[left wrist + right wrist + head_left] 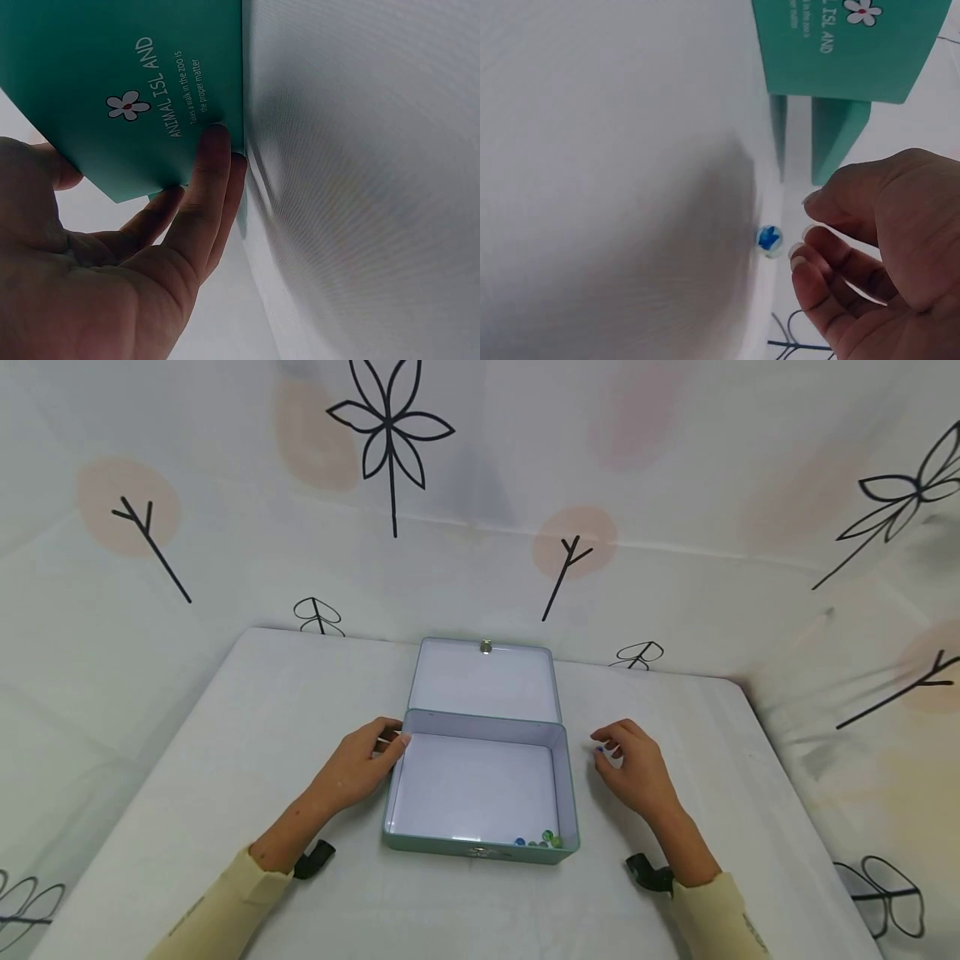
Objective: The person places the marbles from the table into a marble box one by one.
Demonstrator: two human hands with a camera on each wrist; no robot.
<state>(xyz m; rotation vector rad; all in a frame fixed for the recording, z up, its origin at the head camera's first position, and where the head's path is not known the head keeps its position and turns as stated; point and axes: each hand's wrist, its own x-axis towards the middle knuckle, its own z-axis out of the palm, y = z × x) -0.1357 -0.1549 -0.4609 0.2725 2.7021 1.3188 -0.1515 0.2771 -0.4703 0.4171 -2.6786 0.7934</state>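
A green hinged box with a white inside stands on the table, its lid laid back. My left hand holds the box's left wall near the rear corner. The thumb lies at the rim and the fingertips touch the printed outer side. To the right of the box, my right hand hovers with loosely bent fingers around a clear marble with a blue core. In the right wrist view a small gap separates the fingertips from this marble. Several green and blue marbles lie in the box's front right corner.
A white cloth covers the table. Behind it and at the sides hangs a pale curtain with drawn flowers and twigs. The lid carries a metal clasp, and a latch sits on the box's front.
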